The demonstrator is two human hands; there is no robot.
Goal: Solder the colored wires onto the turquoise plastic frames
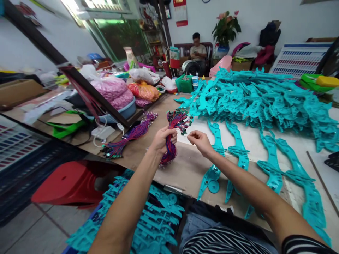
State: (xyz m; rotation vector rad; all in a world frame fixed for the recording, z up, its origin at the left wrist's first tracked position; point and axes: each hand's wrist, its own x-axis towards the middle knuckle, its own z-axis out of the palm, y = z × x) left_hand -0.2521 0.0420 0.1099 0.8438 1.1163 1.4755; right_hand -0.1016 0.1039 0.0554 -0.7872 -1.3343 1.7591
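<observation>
Over the table by its near edge, the left hand grips a wire bundle roughly upright — connectors just left of the right hand, pinched narrow, contents unclear.

"What's the surface in front of you?"

"A table, brown across the middle before me and whitish toward my right."

"What lies nearest on that right side?"

"Four turquoise pieces in a row, their lengths running toward me, the two rightmost close together. Behind them, a heap of turquoise pieces covers much of the far part."

"And on your left?"

"A bundle of red and blue wires, lying slantwise on the brown part. Just beside it I see a white box with a cable."

"Farther back?"

"A green box, and next to it some small white-and-blue tubs."
</observation>
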